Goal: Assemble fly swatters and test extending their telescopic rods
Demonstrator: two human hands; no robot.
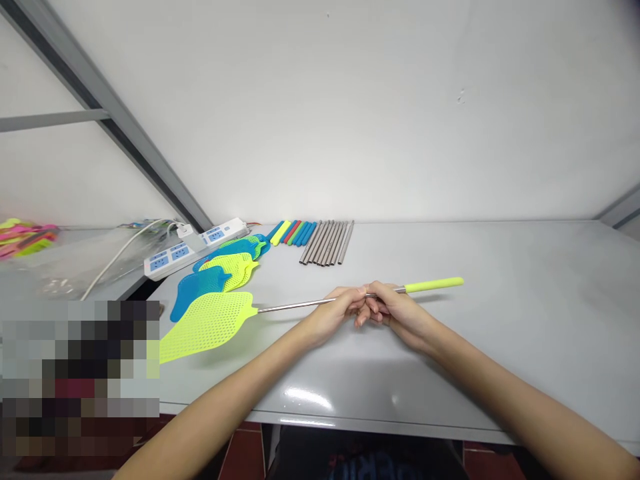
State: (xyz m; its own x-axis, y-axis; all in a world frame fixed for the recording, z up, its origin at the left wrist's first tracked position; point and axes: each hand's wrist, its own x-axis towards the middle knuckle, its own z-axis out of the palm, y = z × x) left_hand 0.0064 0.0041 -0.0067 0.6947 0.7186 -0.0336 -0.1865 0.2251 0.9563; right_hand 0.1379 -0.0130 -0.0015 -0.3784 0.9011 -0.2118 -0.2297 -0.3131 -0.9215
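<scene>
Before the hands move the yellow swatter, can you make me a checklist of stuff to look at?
1. Left hand on the metal rod: ok.
2. Right hand on the rod too: ok.
3. Yellow handle at one end: ok.
4. Yellow mesh head at the other end: ok.
5. Hands apart from the loose metal tubes: ok.
6. Handle fitted tightly: cannot tell just by looking.

White power strip (179, 252) with blue socket panels, lying aslant at the left edge of the grey table (525, 300); white plug (185, 231) on the strip, with a white cable (133, 239) curving leftward; crumpled clear plastic (75, 270) at far left; pale wall (400, 120) behind, bearing small marks; diagonal grey post (115, 113) meeting a crossbar (50, 122); reddish floor tiles (245, 453) below the table's front edge.
</scene>
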